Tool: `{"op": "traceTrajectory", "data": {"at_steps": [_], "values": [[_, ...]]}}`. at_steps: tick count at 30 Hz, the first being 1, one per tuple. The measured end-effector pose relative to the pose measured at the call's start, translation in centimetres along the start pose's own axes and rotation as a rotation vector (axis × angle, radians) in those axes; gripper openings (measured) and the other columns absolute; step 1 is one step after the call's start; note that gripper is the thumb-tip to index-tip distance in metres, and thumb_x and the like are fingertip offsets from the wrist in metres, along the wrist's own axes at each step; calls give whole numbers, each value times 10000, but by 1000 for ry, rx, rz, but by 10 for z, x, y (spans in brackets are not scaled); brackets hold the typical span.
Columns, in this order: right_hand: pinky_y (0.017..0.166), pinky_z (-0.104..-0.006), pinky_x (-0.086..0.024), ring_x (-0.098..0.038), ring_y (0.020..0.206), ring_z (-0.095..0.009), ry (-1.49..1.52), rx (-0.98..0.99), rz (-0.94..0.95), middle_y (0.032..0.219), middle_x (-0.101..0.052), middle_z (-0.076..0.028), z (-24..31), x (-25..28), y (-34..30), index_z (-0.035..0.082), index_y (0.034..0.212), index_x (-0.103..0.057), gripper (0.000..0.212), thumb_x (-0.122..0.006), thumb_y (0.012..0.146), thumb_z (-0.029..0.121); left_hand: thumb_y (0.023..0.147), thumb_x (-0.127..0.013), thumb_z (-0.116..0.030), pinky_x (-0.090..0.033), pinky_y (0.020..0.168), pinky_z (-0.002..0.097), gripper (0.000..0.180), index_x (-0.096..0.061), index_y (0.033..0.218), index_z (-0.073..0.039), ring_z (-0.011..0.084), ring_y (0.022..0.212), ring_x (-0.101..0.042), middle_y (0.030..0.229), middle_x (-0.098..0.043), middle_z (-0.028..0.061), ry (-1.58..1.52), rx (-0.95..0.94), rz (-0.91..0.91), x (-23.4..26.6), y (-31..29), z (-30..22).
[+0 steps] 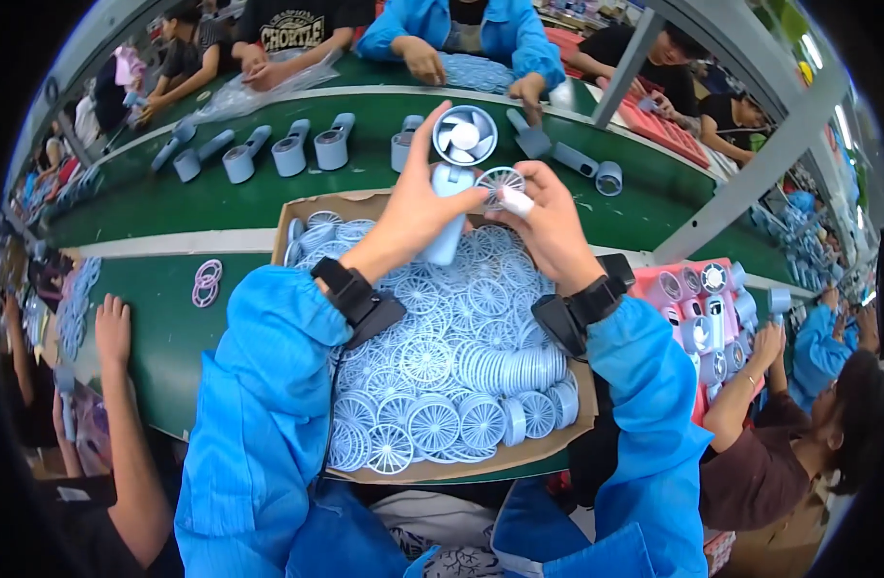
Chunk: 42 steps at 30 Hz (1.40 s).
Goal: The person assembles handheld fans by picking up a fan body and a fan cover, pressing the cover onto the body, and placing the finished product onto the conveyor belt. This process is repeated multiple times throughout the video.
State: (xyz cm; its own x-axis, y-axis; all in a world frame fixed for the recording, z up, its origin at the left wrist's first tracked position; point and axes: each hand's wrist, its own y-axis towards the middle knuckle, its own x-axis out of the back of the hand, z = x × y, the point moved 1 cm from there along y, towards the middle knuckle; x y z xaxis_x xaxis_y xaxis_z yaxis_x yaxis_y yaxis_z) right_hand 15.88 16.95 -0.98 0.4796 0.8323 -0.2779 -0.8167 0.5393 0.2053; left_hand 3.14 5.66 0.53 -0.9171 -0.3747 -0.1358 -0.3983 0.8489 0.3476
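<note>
Head view: two blue-sleeved forearms rise from the lower edge to the upper centre of the frame.
Left hand (pixel 413 217): closed around the handle of a pale blue handheld fan (pixel 458 164) (head upright, blades bare).
Right hand (pixel 548 226): fingertips pinched on a round grille (pixel 501 181), just beside the fan's head.
Cardboard box (pixel 365 204): centre frame, heaped with matching grilles.
Worktop (pixel 172 202): green, carrying a row of fans at upper left.
</note>
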Motion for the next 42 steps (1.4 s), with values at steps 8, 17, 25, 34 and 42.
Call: {"op": "traceTrajectory", "data": {"at_steps": [8, 17, 25, 34, 42], "values": [[840, -336, -519, -596, 966, -179, -140, 151, 74, 1031, -576, -94, 0, -6, -1, 15, 1092, -466, 235, -559, 879, 42, 734, -688, 9, -506, 822, 305, 863, -198, 1426, -154, 166, 1015, -557, 1213, -474, 85, -49, -283, -45, -2, -10, -2], [905, -343, -485, -580, 1019, -190, -230, 144, 131, 1053, -574, -100, 11, -4, -5, -3, 1095, -502, 231, -555, 885, 78, 725, -686, 24, -433, 941, 301, 858, -208, 1421, -133, 178, 1126, -502, 1241, -459, 90, 135, -452, -28, -2, -6, -1], [956, -400, -439, -545, 1078, -232, 264, -93, 299, 1176, -552, -145, 15, 5, -6, -50, 1181, -493, 401, -556, 880, 208, 727, -689, 17, -494, 826, 294, 849, -210, 1412, -128, 172, 1021, -553, 1235, -460, 95, -65, -244, 6, 1, -4, -2], [901, -385, -445, -521, 1090, -242, -427, 321, 65, 1165, -554, -128, 18, -23, -9, -13, 1119, -575, 376, -669, 801, 164, 816, -605, 7, -522, 716, 279, 778, -152, 1427, -155, 164, 911, -578, 1221, -462, 103, -208, -100, -131, -4, -4, 8], [855, -353, -455, -533, 1026, -272, -1236, 903, -228, 1117, -561, -113, 31, -40, -19, 65, 1014, -664, 343, -751, 683, 82, 850, -548, 10, -471, 853, 359, 764, -96, 1442, -159, 300, 1107, -522, 1298, -407, 212, 181, -211, 36, -21, -16, 18]]}}
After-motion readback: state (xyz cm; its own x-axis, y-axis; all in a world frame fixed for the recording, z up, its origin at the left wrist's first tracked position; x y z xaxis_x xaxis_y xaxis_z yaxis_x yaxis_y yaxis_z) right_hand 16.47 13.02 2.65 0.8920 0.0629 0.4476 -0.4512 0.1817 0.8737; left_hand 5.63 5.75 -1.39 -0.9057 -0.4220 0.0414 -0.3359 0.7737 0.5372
